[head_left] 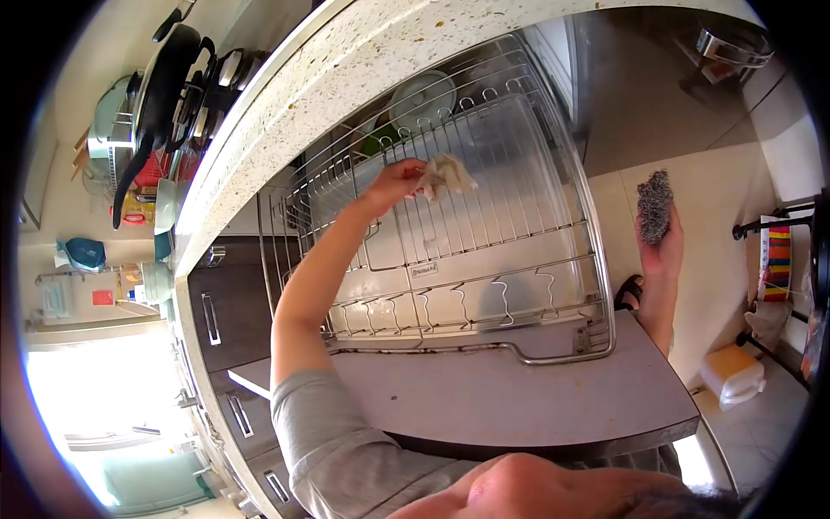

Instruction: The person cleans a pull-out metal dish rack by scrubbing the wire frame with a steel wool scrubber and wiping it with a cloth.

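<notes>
A crumpled beige cloth (447, 177) is pinched in the fingers of my left hand (398, 183), over the wire rack (467, 229) of a pulled-out drawer. My right hand (664, 251) is out past the drawer's right side, closed round a grey steel wool scrubber (655, 203). Beneath the wires lies a translucent tray (519, 130) with wet-looking spots near its front. At the back of the drawer sits a pale green round dish (423, 99), partly behind the wires. The drawer's front panel (510, 389) is between my body and the rack.
A speckled countertop (363, 56) runs above the drawer. On it, a black frying pan (164, 95) stands among other kitchenware. Closed dark drawers (226, 320) are to the left. On the floor at right are a yellow-and-white container (731, 376) and a black-framed rack (778, 216).
</notes>
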Demonstrator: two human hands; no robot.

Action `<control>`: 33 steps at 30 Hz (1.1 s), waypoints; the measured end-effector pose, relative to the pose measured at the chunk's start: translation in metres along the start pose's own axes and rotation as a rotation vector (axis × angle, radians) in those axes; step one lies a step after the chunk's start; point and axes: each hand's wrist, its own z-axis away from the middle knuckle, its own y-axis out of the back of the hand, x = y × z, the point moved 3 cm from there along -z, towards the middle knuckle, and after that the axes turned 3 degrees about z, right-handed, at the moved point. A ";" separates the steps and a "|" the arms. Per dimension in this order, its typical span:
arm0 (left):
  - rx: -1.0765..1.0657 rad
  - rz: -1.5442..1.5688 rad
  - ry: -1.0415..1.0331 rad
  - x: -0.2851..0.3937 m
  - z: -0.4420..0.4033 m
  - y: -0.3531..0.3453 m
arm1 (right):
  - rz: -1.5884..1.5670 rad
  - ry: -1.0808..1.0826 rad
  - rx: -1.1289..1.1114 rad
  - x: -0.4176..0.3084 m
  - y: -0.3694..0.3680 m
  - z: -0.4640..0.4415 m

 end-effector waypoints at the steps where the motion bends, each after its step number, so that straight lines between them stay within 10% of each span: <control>1: -0.004 -0.005 -0.003 0.002 -0.003 -0.005 | -0.004 0.006 0.001 0.000 -0.002 0.001; 6: 0.495 -0.700 -0.620 0.005 0.005 -0.027 | 0.007 0.003 0.010 0.000 -0.001 0.001; 13: 0.562 -0.735 -0.388 0.020 0.006 -0.064 | 0.055 -0.020 0.033 0.003 -0.013 0.007; 20: 0.663 -0.820 -0.670 0.048 -0.029 -0.010 | 0.057 -0.007 0.055 0.003 -0.006 0.005; 33: -0.162 -0.825 -0.496 0.000 0.086 -0.107 | 0.039 0.017 0.042 0.002 -0.010 0.008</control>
